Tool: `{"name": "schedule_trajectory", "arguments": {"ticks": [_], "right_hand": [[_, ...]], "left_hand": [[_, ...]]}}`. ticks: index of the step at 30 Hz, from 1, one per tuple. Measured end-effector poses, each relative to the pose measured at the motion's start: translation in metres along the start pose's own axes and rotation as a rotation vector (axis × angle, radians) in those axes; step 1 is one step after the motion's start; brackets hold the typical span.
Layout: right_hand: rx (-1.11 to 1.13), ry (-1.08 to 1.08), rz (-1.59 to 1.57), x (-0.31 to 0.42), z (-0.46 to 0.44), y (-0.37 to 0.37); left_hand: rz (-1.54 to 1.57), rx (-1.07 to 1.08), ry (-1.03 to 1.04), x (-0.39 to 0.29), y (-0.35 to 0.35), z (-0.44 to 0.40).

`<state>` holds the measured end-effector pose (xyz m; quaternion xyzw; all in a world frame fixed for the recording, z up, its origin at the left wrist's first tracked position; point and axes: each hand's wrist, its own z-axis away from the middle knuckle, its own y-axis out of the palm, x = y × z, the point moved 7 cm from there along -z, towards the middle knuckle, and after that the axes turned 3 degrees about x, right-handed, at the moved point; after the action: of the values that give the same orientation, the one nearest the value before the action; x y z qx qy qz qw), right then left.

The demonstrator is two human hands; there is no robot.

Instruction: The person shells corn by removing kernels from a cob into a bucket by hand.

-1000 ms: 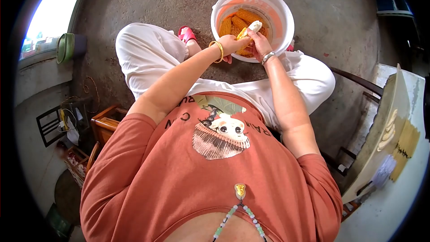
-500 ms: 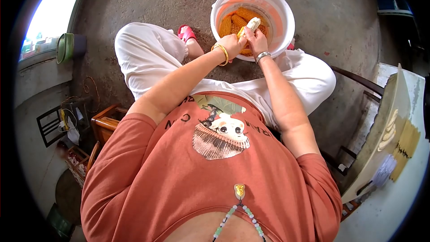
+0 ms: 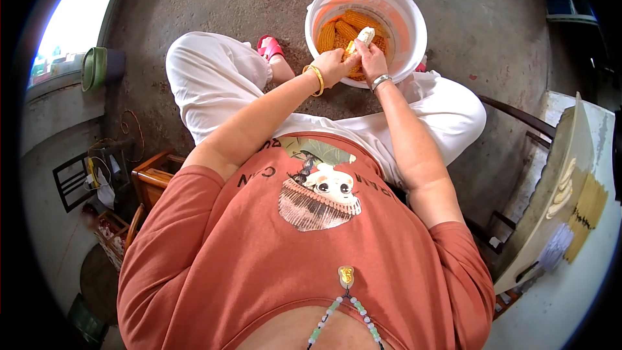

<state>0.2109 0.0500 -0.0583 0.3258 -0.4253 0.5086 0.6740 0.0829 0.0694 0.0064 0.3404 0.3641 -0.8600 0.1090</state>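
A partly shelled corn cob (image 3: 366, 35), white at its far end with yellow kernels toward the near end, is held tilted over a white bucket (image 3: 414, 23). My right hand (image 3: 372, 61), with a silver bracelet at the wrist, is closed around the cob from the right. My left hand (image 3: 333, 67), wearing a gold bangle, has its fingers curled, with thumb and fingertips against the kernels at the cob's near end. Below both hands, several whole ears of corn (image 3: 353, 21) and loose kernels lie in the bucket. The fingers partly hide the cob's lower part.
The bucket stands on a concrete floor (image 3: 227, 0) between my knees in white trousers (image 3: 207, 78). A wooden chair (image 3: 155, 172) is at left, near a green bin (image 3: 94, 70). On the right stands a table (image 3: 538, 201) with things on it, beside a dark curved rail (image 3: 518, 115).
My left hand has shifted slightly left and down along the cob, and its fingers are a little more drawn back. The right hand and cob have barely moved.
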Motion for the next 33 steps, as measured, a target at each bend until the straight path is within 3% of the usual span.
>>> {"name": "schedule_trajectory", "arguments": {"ticks": [13,18,27,33], "right_hand": [[-0.040,-0.136,0.231,0.009,0.001,-0.002],[-0.092,-0.108,0.273,0.001,-0.002,-0.005],[-0.166,-0.143,0.102,-0.013,-0.013,-0.014],[-0.228,-0.264,0.370,0.025,0.007,-0.012]], "left_hand": [[-0.098,-0.149,0.080,-0.003,0.005,0.000],[-0.212,-0.058,-0.001,-0.013,0.005,-0.004],[-0.264,-0.029,-0.042,-0.017,0.020,-0.025],[-0.182,-0.132,-0.095,-0.003,0.017,-0.034]]}}
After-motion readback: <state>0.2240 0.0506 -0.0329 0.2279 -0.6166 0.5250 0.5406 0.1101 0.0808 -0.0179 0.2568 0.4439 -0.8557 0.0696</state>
